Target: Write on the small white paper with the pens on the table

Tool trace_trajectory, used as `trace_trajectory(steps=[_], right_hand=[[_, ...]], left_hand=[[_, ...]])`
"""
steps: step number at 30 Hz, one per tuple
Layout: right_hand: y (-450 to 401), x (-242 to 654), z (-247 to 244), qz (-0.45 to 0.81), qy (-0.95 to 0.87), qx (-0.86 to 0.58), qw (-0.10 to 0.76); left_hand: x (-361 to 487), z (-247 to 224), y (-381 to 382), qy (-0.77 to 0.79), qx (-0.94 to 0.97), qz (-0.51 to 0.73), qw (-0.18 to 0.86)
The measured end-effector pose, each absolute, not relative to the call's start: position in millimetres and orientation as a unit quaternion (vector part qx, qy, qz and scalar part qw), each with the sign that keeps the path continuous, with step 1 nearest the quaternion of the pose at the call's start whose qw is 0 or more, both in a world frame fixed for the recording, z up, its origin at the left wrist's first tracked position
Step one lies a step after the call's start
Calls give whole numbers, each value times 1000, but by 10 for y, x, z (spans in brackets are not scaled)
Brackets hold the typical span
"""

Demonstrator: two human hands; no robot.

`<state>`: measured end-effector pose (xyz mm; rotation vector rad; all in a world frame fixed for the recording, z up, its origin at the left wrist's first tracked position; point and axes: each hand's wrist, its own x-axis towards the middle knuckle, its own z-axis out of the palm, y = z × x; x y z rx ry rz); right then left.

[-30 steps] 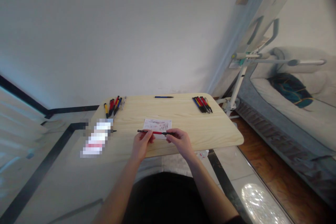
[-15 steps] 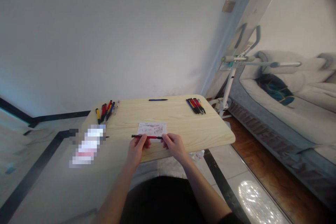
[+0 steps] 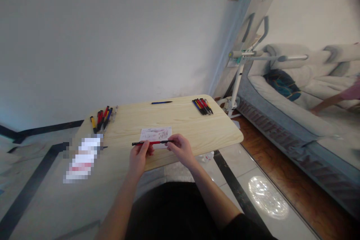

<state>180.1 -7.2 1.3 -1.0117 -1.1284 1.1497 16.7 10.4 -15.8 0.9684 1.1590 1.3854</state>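
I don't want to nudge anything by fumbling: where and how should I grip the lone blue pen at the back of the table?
Best pinch the blue pen mid-barrel, coming from above and the near side. It lies flat, roughly along the back edge of the table, with the wall behind, while its near side looks open.
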Motion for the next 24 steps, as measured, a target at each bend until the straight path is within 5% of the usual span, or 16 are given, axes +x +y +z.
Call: trace_trajectory(steps=[6,24], right_hand=[[-89,1813,-25,498,-510,-470,521],[-125,1803,-25,434,-549,-484,525]], left_hand=[[184,-114,101,493,378,583,523],[181,-115,54,492,414,570,512]])
